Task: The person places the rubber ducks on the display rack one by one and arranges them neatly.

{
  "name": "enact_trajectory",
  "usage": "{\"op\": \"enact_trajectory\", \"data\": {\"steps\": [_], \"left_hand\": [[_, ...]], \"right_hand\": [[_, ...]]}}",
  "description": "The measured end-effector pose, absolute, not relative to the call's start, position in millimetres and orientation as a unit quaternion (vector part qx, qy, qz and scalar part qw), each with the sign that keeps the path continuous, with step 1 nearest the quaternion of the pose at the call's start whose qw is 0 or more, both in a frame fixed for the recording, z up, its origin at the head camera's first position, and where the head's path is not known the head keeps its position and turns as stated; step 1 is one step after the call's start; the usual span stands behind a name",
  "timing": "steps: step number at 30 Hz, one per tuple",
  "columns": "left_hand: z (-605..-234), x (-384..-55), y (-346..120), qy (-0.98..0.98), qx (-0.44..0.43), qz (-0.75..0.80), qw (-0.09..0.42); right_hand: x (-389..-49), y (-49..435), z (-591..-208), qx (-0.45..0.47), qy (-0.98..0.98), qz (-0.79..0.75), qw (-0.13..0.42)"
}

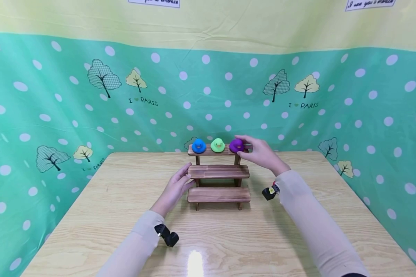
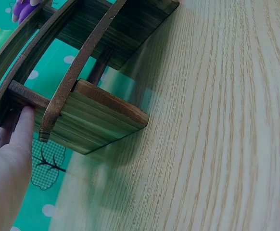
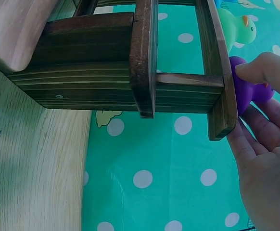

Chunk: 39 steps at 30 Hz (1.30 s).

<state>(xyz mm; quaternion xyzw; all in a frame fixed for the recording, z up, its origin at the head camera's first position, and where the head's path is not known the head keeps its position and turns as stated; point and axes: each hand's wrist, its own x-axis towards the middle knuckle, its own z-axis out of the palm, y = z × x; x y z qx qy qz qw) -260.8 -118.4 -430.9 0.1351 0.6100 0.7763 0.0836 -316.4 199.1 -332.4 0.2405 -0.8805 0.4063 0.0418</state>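
Observation:
On the top tier of a three-tier wooden display stand (image 1: 219, 195), a blue rubber duck (image 1: 198, 146), a light green rubber duck (image 1: 217, 146) and a purple rubber duck (image 1: 235, 146) sit in a row. My right hand (image 1: 261, 153) holds the purple duck at the right end, thumb in front and fingers behind, as the right wrist view shows. At the left end of the middle tier, my left hand (image 1: 175, 187) grips the stand. In the left wrist view its fingers (image 2: 23, 130) reach under the board; the thumb is mostly cut off.
The stand is on a light wood-grain table (image 1: 131, 181), near its back edge. A green and yellow dotted cloth (image 1: 208, 104) hangs behind and along both sides. Each wrist carries a small black camera (image 1: 167, 235).

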Motion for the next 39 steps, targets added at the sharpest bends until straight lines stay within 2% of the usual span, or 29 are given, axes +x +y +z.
{"op": "enact_trajectory", "data": {"steps": [16, 25, 39], "left_hand": [[-432.3, -262.4, -119.5, 0.608, 0.142, 0.776, 0.088], [-431.7, -261.6, -119.4, 0.611, 0.140, 0.775, 0.084], [-432.5, -262.6, -119.6, 0.608, 0.142, 0.776, 0.084]], "right_hand": [[-313.4, 199.1, -329.7, 0.244, -0.881, 0.403, 0.038], [-312.6, 204.6, -331.8, 0.258, -0.878, 0.400, 0.054], [-298.1, 225.1, -331.4, 0.257, -0.895, 0.362, 0.055]]}}
